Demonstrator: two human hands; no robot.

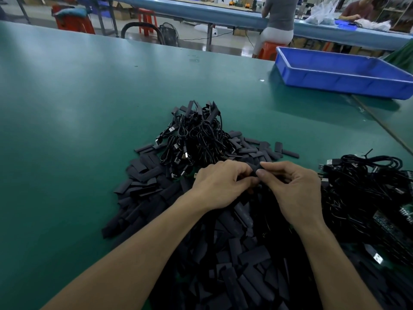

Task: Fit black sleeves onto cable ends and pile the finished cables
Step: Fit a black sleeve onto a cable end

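My left hand point(220, 184) and my right hand point(295, 189) meet above a big heap of loose black sleeves point(234, 253). Between their fingertips sits one black sleeve point(254, 168), pinched by my right thumb and forefinger. My left fingers curl against its other end; what they hold inside is hidden. A pile of black cables with sleeves on their ends point(196, 135) lies just beyond my hands. A tangle of bare black cables with USB plugs point(366, 189) lies to the right.
The green table point(78, 130) stretches wide to the left and far side. A blue plastic tray point(344, 72) stands at the back right. Beyond the table, people sit at another bench on red stools.
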